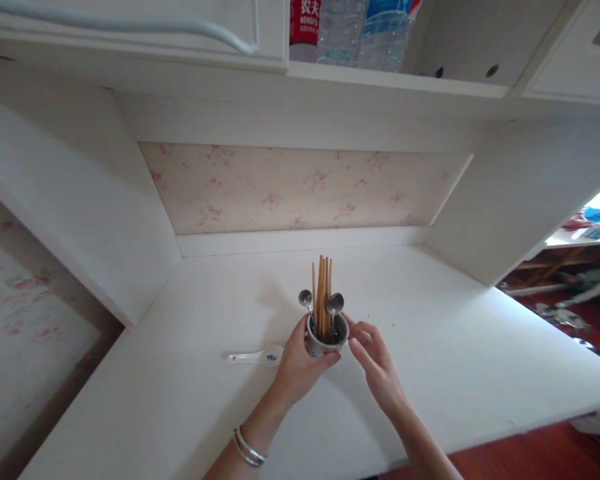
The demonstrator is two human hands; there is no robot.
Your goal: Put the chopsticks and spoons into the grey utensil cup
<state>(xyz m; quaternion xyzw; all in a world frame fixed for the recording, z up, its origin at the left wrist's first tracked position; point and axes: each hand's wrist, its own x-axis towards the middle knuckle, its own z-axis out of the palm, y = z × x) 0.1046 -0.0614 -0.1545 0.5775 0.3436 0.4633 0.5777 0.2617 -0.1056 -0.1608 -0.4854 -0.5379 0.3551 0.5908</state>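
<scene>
A small light-coloured cup (324, 348) stands upright in the middle of the white desk, or just above it; I cannot tell which. Several wooden chopsticks (323, 293) rise from it, with a metal spoon (305, 298) on the left and a larger metal spoon (335, 304) on the right. My left hand (300, 363) wraps around the cup's left and near side, thumb across its front. Beside the right rim is my right hand (377, 363), fingers loosely bent and apart, the fingertips at the cup's side. A white ceramic spoon (257, 357) with a blue pattern lies left of my left hand.
The white desk (180, 373) is closed in by a left side panel (95, 200), a right side panel (510, 200) and a flowered back wall (300, 190). Overhead, a cabinet shelf (395, 81) holds plastic bottles (340, 30). Reddish flooring (525, 453) shows beyond the front edge.
</scene>
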